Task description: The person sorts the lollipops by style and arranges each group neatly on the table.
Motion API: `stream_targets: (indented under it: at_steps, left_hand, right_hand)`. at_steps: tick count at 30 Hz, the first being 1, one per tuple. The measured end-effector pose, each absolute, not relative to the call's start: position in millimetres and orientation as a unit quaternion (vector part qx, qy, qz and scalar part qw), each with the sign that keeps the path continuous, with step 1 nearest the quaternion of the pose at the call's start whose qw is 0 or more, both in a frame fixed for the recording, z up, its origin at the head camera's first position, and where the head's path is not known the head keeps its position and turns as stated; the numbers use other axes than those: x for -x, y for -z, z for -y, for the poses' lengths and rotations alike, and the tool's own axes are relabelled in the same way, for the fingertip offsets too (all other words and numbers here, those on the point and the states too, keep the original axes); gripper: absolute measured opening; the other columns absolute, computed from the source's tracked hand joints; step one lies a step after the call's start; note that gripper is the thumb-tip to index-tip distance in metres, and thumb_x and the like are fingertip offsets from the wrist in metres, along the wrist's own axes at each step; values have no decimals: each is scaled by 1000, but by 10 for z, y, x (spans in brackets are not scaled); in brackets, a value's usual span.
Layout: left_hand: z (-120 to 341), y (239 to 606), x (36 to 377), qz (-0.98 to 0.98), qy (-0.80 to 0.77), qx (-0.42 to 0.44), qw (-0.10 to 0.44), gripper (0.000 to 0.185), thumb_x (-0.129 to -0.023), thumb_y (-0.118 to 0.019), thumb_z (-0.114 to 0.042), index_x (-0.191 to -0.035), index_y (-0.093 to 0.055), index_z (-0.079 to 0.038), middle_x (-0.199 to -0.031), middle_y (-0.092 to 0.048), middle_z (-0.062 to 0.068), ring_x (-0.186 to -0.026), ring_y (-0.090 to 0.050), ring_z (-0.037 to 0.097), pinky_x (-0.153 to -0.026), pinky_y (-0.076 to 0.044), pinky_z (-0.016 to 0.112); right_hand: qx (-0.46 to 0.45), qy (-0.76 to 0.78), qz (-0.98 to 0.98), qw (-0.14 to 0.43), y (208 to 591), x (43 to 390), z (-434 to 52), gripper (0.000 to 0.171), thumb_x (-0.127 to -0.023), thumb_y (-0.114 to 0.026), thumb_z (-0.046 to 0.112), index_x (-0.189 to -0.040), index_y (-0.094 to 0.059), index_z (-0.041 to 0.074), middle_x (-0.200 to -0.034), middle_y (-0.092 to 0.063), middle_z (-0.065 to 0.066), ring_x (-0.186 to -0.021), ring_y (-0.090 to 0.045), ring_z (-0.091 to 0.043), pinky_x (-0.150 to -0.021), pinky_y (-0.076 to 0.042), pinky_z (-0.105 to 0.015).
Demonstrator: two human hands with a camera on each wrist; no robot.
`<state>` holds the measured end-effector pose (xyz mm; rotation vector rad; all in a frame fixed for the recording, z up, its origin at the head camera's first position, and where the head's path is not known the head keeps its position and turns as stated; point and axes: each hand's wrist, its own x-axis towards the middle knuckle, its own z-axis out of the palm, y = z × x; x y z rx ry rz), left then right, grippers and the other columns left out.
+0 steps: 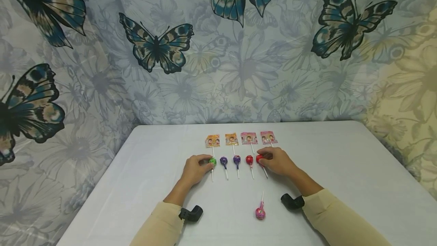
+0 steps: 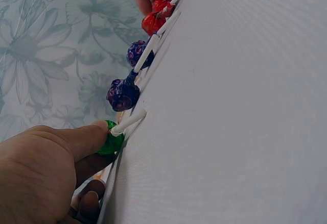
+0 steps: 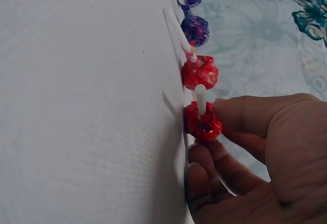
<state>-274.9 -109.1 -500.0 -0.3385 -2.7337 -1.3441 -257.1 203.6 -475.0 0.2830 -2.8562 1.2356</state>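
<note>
My left hand (image 1: 196, 169) pinches the head of a green lollipop (image 2: 109, 143) between thumb and finger at the left end of a row. At the row's right end, my right hand (image 1: 278, 160) pinches a red lollipop (image 3: 203, 123) by its head, its white stick toward me. Between the hands lie two purple lollipops (image 1: 223, 161) (image 1: 237, 159) and another red lollipop (image 1: 249, 160), all with sticks toward me. A pink lollipop (image 1: 260, 213) lies alone nearer me, its stick pointing away.
Behind the row lie flat-wrapped lollipops, two orange (image 1: 212, 141) (image 1: 231, 139) and two pink (image 1: 249, 138) (image 1: 268, 137), on the white table (image 1: 136, 185). A butterfly-print cloth (image 1: 246, 67) hangs behind the far edge. Black wrist cameras (image 1: 192, 213) (image 1: 292, 202) sit at both sleeves.
</note>
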Motion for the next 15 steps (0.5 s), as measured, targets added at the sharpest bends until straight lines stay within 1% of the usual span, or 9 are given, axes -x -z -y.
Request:
stream_targets:
  at_steps: [8,12,15]
  left_hand:
    - [1085,5001,2747,892,436,111,36,25,-83,-77,-19,-108,-75,-16,-102,-65,2,-94,-56,20,-83,-46,42]
    - [1086,5003,2752,893,435,108,35,25,-83,-77,-19,-108,-74,-16,-102,-64,3,-94,-57,21,-83,-46,42]
    - [1093,5003,2753,894,433,108,36,25,-83,-77,-19,-108,-75,-16,-101,-65,2,-94,-57,21,-83,-46,42]
  right_hand:
    - [-81,-396,914,22,4641,2474,-2061,32,-89,-68,12,-119,-66,1,-113,-65,-13,-98,-61,-30,-79,-51,-45]
    - [-93,-402,910,30,4599,2418,-2087,32,-89,-68,12,-120,-65,2,-114,-64,-12,-98,-60,-29,-78,-51,-44]
    - [-112,-401,908,49,4568,2366,-2099,32,-89,-69,11,-119,-65,1,-113,-65,-11,-96,-59,-28,-79,-51,-43]
